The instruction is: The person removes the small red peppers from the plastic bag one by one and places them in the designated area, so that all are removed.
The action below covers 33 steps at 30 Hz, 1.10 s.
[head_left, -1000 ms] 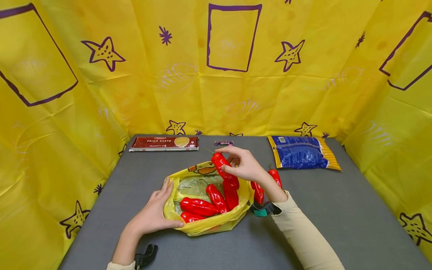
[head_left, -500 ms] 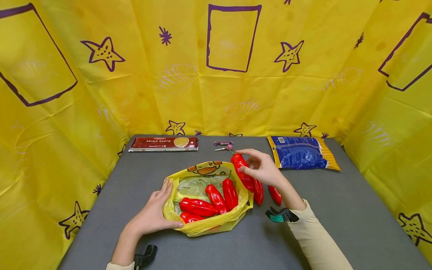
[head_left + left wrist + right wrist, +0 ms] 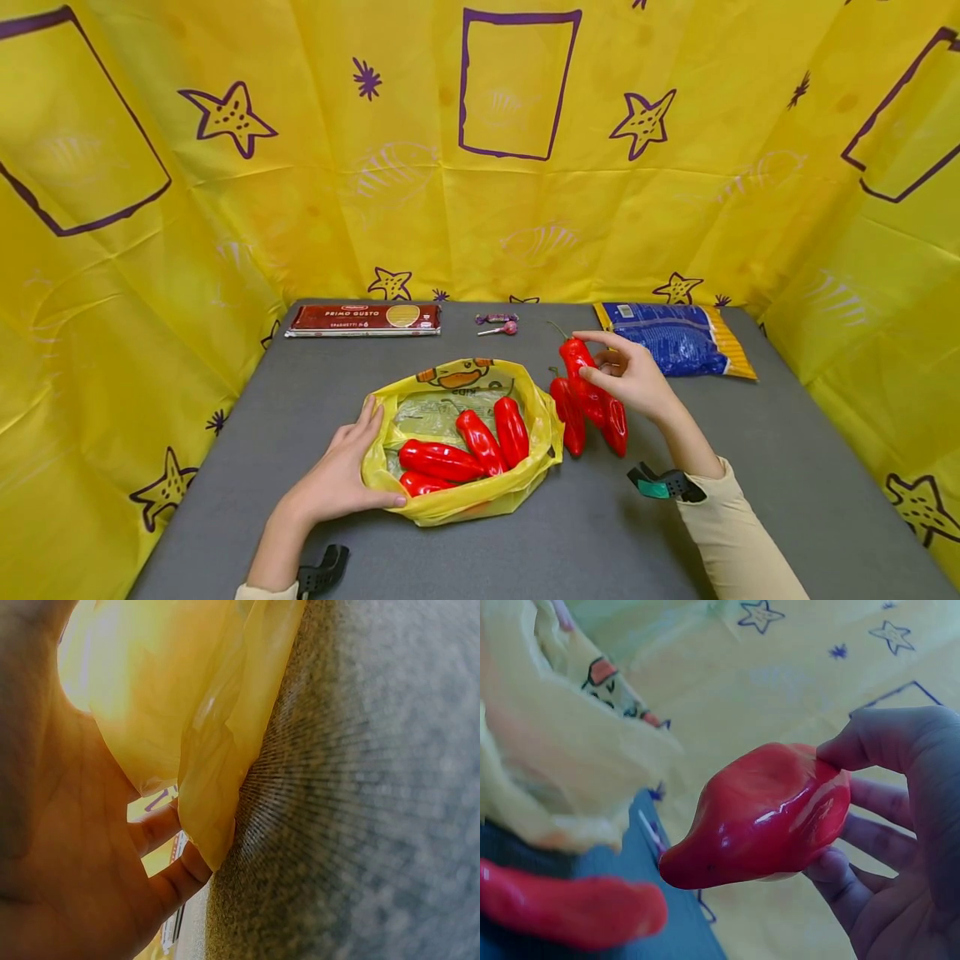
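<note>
In the head view my right hand (image 3: 630, 375) pinches a red pepper (image 3: 577, 358) near its stem end, just right of the bag. Its pointed tip hangs toward the table, as the held pepper (image 3: 761, 817) also shows in the right wrist view. Below it lie two more red peppers: one pepper (image 3: 568, 421) beside the bag, another pepper (image 3: 617, 432) partly covered. My left hand (image 3: 337, 467) rests spread against the left side of a yellow plastic bag (image 3: 468, 504), thumb along the front rim. Several red peppers (image 3: 480, 442) lie inside the open bag.
A spaghetti pack (image 3: 365, 320) lies at the back left. Behind the bag are a lollipop (image 3: 508, 329) and a small wrapped candy (image 3: 497, 318). A blue and yellow packet (image 3: 675, 337) lies at the back right. Yellow printed cloth (image 3: 420, 225) walls the grey table (image 3: 750, 467).
My right hand has carried the pepper from above the bag rightward, over the two peppers on the table. The lollipop has come into sight. My left hand and the bag have stayed put.
</note>
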Available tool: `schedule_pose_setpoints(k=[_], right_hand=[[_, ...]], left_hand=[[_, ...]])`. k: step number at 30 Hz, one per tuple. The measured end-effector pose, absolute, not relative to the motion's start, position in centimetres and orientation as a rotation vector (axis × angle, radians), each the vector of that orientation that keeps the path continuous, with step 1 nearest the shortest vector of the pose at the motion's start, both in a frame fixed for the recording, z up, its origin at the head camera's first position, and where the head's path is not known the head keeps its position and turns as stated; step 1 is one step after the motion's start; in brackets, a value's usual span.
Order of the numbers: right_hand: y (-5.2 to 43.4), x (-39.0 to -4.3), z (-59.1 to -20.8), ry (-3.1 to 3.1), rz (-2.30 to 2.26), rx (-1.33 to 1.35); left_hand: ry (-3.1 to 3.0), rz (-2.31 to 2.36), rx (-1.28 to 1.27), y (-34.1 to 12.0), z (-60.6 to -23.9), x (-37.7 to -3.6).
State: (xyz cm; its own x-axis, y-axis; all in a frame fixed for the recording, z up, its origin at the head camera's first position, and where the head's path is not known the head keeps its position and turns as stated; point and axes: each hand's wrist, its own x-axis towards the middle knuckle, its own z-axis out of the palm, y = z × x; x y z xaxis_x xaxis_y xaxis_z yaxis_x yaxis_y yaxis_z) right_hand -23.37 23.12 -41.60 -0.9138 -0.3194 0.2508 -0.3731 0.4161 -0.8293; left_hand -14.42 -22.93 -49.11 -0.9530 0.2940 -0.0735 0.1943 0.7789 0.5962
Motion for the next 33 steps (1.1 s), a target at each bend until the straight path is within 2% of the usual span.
schedule_pose_setpoints(k=[33], right_hand=[[33.7,-20.3,-47.3,-2.682,1.445,0.137]], left_hand=[[2.82,0.907,0.4,-22.9,-49.1,-14.4]])
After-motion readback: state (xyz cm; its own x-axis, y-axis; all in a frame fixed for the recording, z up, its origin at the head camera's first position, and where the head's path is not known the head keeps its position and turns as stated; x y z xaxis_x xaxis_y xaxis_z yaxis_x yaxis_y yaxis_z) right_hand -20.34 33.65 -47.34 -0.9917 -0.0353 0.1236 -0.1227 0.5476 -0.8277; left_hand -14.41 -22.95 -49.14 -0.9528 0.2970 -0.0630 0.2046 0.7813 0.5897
